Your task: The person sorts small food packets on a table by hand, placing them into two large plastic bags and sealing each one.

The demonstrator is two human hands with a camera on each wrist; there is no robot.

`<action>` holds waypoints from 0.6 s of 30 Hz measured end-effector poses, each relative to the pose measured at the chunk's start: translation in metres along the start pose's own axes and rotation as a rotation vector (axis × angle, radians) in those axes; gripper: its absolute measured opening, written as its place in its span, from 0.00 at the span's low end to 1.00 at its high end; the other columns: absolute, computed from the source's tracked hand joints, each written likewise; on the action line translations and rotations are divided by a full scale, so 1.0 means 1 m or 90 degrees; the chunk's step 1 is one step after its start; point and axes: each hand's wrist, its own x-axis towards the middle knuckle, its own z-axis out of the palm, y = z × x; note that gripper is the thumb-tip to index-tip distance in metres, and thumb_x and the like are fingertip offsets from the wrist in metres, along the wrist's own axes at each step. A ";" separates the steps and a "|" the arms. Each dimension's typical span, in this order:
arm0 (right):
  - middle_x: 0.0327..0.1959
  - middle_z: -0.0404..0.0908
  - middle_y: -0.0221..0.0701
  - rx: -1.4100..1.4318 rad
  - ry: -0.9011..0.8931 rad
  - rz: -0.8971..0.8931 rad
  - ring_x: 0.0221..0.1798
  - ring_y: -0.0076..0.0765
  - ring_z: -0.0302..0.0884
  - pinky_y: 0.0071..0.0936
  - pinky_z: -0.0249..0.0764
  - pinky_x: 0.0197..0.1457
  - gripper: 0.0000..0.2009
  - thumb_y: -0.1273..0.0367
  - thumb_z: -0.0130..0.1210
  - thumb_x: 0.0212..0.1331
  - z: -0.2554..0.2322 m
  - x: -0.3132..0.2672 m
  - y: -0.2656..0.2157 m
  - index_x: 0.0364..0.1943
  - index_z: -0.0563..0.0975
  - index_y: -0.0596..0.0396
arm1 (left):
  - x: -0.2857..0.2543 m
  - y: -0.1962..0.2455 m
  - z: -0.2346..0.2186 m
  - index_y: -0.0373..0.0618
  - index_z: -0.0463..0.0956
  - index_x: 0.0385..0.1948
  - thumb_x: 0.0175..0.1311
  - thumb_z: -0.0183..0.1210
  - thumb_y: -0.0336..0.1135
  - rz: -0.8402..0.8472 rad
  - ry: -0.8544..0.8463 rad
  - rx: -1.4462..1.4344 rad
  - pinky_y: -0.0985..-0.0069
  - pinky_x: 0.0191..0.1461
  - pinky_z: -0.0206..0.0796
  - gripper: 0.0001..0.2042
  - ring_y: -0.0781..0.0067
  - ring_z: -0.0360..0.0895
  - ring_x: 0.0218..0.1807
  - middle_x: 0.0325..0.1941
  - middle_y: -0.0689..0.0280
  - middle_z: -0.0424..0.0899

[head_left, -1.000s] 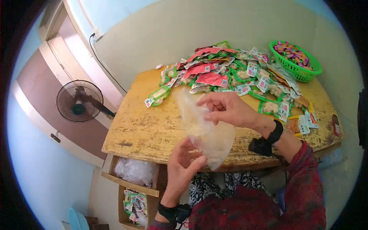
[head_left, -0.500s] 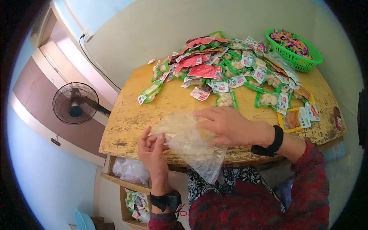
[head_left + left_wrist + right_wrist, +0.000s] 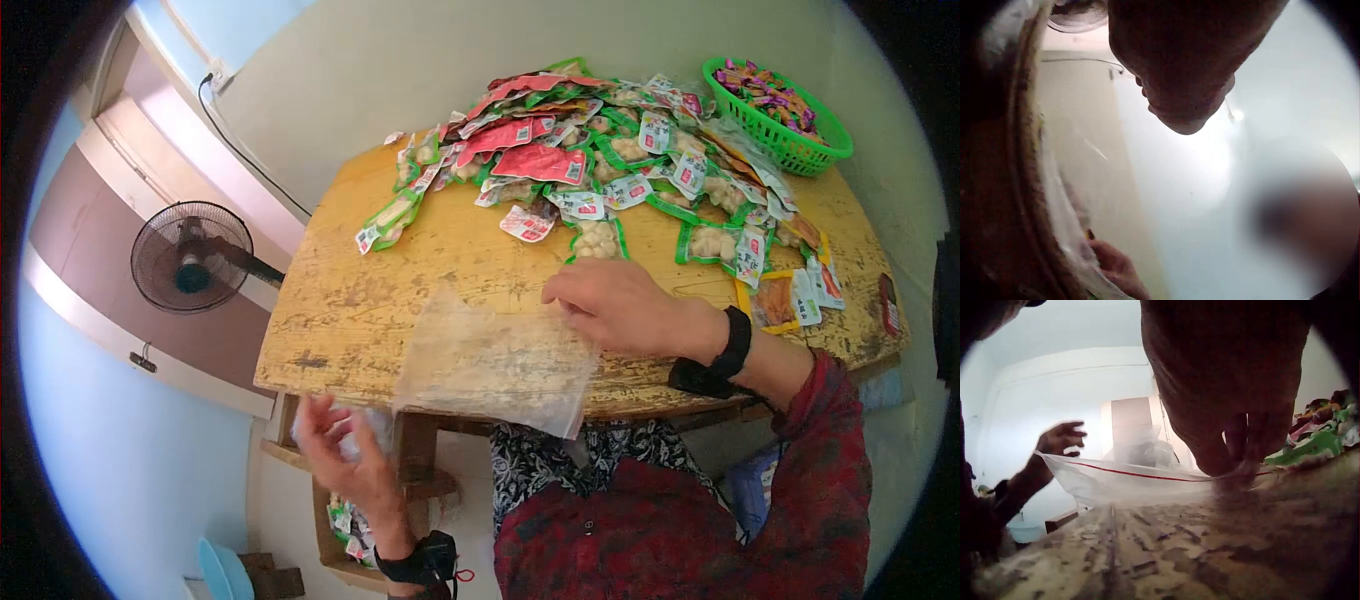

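Note:
A clear plastic zip bag (image 3: 490, 365) lies spread over the table's front edge, one corner hanging past it. My right hand (image 3: 630, 308) pinches the bag by its upper right edge, the fingertips partly hidden behind the back of the hand. In the right wrist view a red line runs along the zip bag (image 3: 1135, 472) up to those fingers. My left hand (image 3: 345, 450) is off the bag at its left, fingers loosely spread, in front of the drawer with clear plastic bags (image 3: 375, 425). Only the dark underside of the left hand (image 3: 1188, 69) shows in the left wrist view.
Sealed snack packets (image 3: 600, 150) are heaped along the back of the yellow table (image 3: 320, 300). A green basket (image 3: 785, 135) of small wrapped pieces stands at the back right, a phone-like object (image 3: 889, 305) at the right edge. A lower drawer (image 3: 350, 535) holds more packets; a fan (image 3: 192, 257) stands left.
The bag has been lowered from mid-air onto the table edge and spread flatter. My left hand has let go of it and moved left and down toward the drawer; the right hand keeps its edge.

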 end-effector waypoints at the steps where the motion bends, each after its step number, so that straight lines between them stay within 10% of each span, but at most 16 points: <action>1: 0.38 0.79 0.38 -0.001 0.017 -0.005 0.48 0.53 0.78 0.47 0.74 0.49 0.11 0.70 0.59 0.58 0.001 0.002 0.001 0.46 0.79 0.52 | 0.002 0.015 -0.006 0.36 0.67 0.69 0.67 0.62 0.21 0.065 0.041 0.017 0.73 0.55 0.75 0.28 0.71 0.79 0.52 0.53 0.57 0.82; 3: 0.37 0.79 0.37 -0.042 -0.028 0.015 0.47 0.52 0.79 0.47 0.74 0.48 0.11 0.71 0.59 0.56 0.000 0.011 -0.002 0.44 0.79 0.52 | -0.001 0.041 -0.008 0.36 0.72 0.64 0.65 0.62 0.19 0.183 0.108 -0.008 0.70 0.53 0.75 0.24 0.66 0.81 0.48 0.53 0.55 0.83; 6: 0.36 0.80 0.36 -0.103 -0.018 -0.055 0.47 0.50 0.79 0.47 0.75 0.47 0.10 0.71 0.60 0.53 0.004 0.028 -0.006 0.41 0.79 0.51 | 0.008 0.101 -0.007 0.37 0.76 0.59 0.61 0.60 0.18 0.456 -0.303 0.067 0.69 0.47 0.75 0.21 0.56 0.80 0.39 0.49 0.53 0.82; 8: 0.35 0.80 0.36 -0.144 0.002 -0.112 0.46 0.50 0.80 0.47 0.75 0.46 0.10 0.71 0.61 0.51 0.010 0.039 -0.004 0.38 0.78 0.51 | 0.012 0.109 0.031 0.35 0.78 0.53 0.60 0.62 0.21 0.504 -0.353 -0.069 0.64 0.43 0.76 0.18 0.47 0.80 0.35 0.47 0.52 0.82; 11: 0.35 0.80 0.35 -0.205 0.012 -0.141 0.46 0.49 0.80 0.46 0.76 0.44 0.09 0.70 0.61 0.49 0.018 0.049 0.009 0.35 0.77 0.50 | 0.016 0.096 0.071 0.36 0.77 0.54 0.60 0.63 0.25 0.152 -0.509 -0.123 0.58 0.51 0.75 0.18 0.45 0.81 0.46 0.52 0.53 0.82; 18: 0.35 0.82 0.38 -0.162 0.006 -0.038 0.44 0.51 0.83 0.50 0.78 0.42 0.04 0.72 0.58 0.54 0.005 0.043 0.029 0.33 0.79 0.52 | 0.008 0.025 0.092 0.37 0.76 0.58 0.63 0.65 0.35 0.327 -0.326 0.194 0.51 0.71 0.61 0.22 0.41 0.70 0.65 0.62 0.49 0.77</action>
